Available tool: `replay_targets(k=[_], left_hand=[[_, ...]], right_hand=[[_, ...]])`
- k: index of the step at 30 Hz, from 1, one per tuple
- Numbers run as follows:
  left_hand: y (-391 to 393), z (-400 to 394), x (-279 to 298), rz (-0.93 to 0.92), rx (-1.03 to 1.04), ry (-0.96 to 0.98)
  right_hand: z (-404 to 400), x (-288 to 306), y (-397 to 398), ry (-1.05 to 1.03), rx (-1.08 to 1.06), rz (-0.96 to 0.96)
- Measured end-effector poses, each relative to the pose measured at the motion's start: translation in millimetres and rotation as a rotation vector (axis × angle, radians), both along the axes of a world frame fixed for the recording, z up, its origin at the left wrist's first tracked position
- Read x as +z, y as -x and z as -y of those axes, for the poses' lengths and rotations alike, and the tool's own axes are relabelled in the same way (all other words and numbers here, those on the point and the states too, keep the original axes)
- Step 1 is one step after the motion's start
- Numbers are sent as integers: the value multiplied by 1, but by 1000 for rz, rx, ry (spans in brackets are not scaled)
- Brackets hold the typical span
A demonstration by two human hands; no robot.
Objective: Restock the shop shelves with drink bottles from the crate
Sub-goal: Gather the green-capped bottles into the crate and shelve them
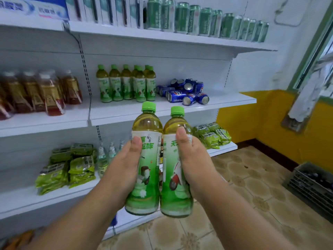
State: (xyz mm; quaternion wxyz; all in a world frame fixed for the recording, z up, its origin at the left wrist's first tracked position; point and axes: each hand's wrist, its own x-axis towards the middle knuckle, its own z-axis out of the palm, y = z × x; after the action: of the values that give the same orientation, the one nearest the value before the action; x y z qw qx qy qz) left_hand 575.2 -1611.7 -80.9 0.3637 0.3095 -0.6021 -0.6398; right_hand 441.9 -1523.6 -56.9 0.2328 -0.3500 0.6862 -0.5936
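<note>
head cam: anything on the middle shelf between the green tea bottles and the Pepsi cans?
No. In the head view that stretch of the middle shelf is bare between the green tea bottles and Pepsi cans.

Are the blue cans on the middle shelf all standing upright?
No, the blue cans lie on their sides in a loose pile on the middle shelf, to the right of the standing green tea bottles.
</note>
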Motion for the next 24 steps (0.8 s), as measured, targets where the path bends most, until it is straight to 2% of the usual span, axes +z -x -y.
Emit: replay_targets(k=[13, 19, 24], left_hand=[[178, 26, -3, -56, 281, 28], [189, 68, -1, -30, 409, 93], [182, 121, 4, 84, 528, 165]], right_hand=[[63, 8, 201, -4, 328, 24], [129, 6, 220, -2, 471, 51], [197, 1, 209, 29, 545, 97]])
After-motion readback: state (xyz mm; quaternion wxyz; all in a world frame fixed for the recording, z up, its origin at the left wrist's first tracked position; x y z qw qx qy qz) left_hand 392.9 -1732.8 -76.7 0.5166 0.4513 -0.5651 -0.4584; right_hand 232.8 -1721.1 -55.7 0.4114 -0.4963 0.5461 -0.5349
